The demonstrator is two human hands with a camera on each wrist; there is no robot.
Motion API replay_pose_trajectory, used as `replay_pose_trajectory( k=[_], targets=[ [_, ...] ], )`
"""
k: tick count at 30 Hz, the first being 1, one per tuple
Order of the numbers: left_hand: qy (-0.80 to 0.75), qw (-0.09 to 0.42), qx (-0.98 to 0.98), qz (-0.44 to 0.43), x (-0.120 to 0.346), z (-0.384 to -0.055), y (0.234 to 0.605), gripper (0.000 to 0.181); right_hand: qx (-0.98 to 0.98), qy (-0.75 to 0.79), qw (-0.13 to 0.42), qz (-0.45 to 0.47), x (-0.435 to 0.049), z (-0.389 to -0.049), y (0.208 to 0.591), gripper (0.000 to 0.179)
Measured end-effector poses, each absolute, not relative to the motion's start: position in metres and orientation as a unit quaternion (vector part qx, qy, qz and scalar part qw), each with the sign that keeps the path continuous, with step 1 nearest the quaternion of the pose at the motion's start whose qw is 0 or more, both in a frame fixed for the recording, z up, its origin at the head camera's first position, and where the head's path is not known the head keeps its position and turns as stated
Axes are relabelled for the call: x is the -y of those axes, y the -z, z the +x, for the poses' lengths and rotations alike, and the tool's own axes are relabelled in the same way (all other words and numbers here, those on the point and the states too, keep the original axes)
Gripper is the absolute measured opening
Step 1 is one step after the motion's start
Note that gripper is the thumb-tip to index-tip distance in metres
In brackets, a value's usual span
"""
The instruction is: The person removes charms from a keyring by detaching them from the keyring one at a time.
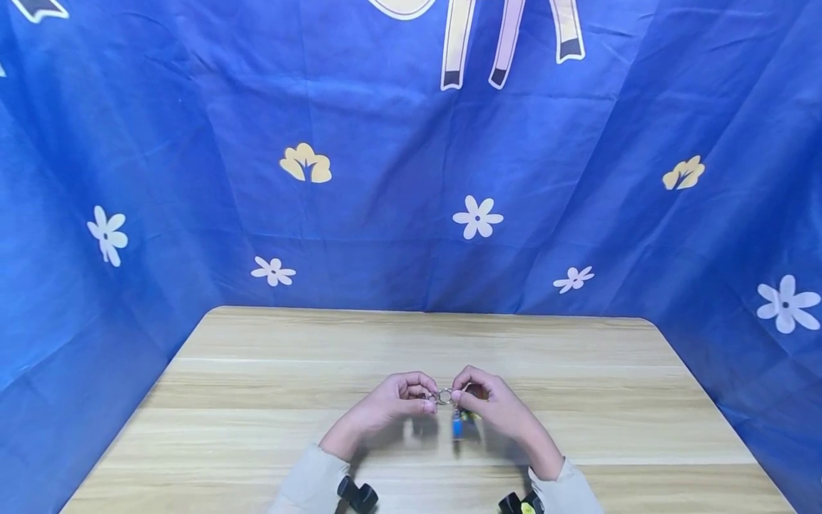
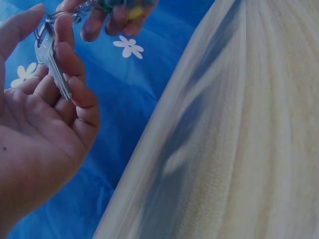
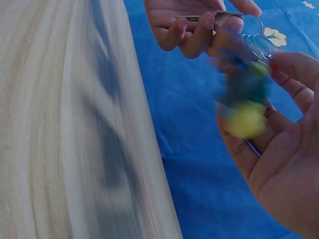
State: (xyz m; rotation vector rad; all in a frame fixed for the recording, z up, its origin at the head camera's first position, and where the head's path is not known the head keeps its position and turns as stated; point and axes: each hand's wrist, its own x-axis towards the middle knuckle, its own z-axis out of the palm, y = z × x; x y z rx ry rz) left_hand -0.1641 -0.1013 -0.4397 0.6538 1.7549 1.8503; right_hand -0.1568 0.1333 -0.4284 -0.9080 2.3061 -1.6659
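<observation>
Above the table, both hands are raised close together with a metal key ring (image 1: 445, 396) between their fingertips. My left hand (image 1: 390, 401) pinches the ring's left side between thumb and forefinger. A silver key (image 2: 52, 62) hangs from there in front of the curled fingers. My right hand (image 1: 497, 405) pinches the other side of the ring by the thumb and forefinger. Below its fingertips dangles a blurred charm (image 3: 245, 97), blue, green and yellow. In the right wrist view, two linked loops show between the hands.
The light wood-grain table (image 1: 270, 371) lies under both hands, their shadows falling on it. A blue cloth backdrop (image 1: 385, 235) with white flowers surrounds the table's back and sides. Black devices (image 1: 357, 495) are strapped at both wrists over pale sleeves (image 1: 311, 482).
</observation>
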Motion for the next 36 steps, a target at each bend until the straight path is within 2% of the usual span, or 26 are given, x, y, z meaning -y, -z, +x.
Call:
replay_pose_trajectory(
  k=[8,20,28,36],
  targets=[
    [-0.685,0.257,-0.637,0.241,0.1018,-0.1647,0.4378,0.029,-0.770,0.552,0.059,-0.314,-0.1322,-0.1574,0.4284,0.008],
    [-0.682,0.258,-0.643,0.235,0.1035,-0.1662,0.4371,0.030,-0.725,0.609,0.117,-0.301,-0.1286,-0.1566,0.4284,0.017],
    [-0.679,0.253,-0.647,0.238,0.1048,-0.1660,0.4363,0.034,-0.717,0.614,0.136,-0.301,-0.1286,-0.1561,0.4293,0.020],
    [-0.693,0.259,-0.630,0.237,0.1052,-0.1656,0.4365,0.026,-0.714,0.612,0.145,-0.307,-0.1268,-0.1561,0.4306,0.018]
  ],
)
